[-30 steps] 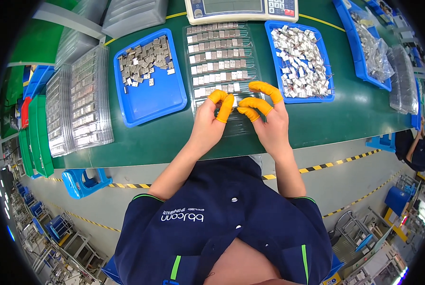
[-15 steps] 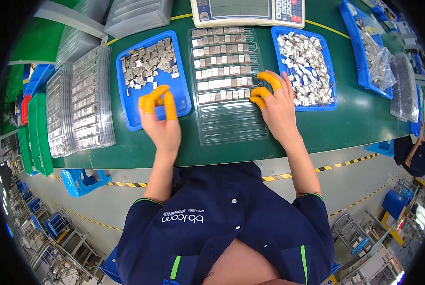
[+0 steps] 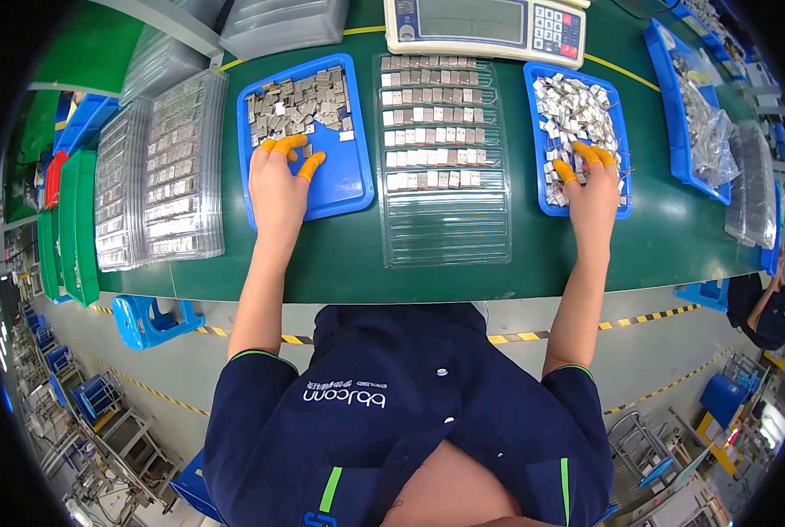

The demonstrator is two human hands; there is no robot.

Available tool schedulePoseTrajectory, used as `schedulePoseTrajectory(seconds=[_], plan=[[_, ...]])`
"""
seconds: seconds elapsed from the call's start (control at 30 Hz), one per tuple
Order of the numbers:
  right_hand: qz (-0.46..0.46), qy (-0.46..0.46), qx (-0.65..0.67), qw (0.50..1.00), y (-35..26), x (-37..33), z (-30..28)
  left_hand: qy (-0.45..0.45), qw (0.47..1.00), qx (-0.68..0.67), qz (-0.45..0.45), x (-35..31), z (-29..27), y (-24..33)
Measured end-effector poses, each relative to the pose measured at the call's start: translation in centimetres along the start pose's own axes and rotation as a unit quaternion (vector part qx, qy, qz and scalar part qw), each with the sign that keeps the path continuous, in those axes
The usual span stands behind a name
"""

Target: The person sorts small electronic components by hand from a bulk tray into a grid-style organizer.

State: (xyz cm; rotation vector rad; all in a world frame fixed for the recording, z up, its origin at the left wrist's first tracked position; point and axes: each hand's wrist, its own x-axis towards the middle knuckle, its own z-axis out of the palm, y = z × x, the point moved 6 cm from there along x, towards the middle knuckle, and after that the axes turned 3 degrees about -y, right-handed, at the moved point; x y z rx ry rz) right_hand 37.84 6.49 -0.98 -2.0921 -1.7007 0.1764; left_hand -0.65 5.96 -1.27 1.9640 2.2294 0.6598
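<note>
My left hand (image 3: 277, 186), with yellow finger cots on thumb and fingers, reaches over the left blue tray (image 3: 335, 189). Its thumb and fingertips are apart beside a pile of small flat grey metal pieces (image 3: 305, 101). My right hand (image 3: 594, 200), also in yellow cots, is open over the right blue tray (image 3: 533, 132). Those fingertips touch into a heap of small white connectors with thin leads (image 3: 577, 105). Between the hands lies a clear plastic blister tray (image 3: 445, 224); its far rows hold white and grey pieces (image 3: 434, 179), while bare grooves show nearer me.
A weighing scale (image 3: 485, 26) stands behind the blister tray. Stacked filled blister trays (image 3: 182, 176) and green bins (image 3: 79, 228) are at left. On the right sits a blue bin with plastic bags (image 3: 700, 145). The table's front edge runs just before me.
My right hand has left the blister tray's edge and moved right onto the white connectors. My left hand's pinched fingers have spread, and the hand has shifted left towards the grey pieces.
</note>
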Motion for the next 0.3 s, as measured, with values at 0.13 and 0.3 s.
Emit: schedulePoseTrajectory(seconds=[0.13,0.3], plan=[[-0.01,-0.013,-0.004,1.0,0.0,0.2,0.7,0.005,0.999,-0.028,0.043,-0.4,0.6,-0.3],[0.0,-0.04,0.065,0.997,0.8,0.2,0.5,-0.05,0.994,-0.073,0.058,-0.5,0.1,0.4]])
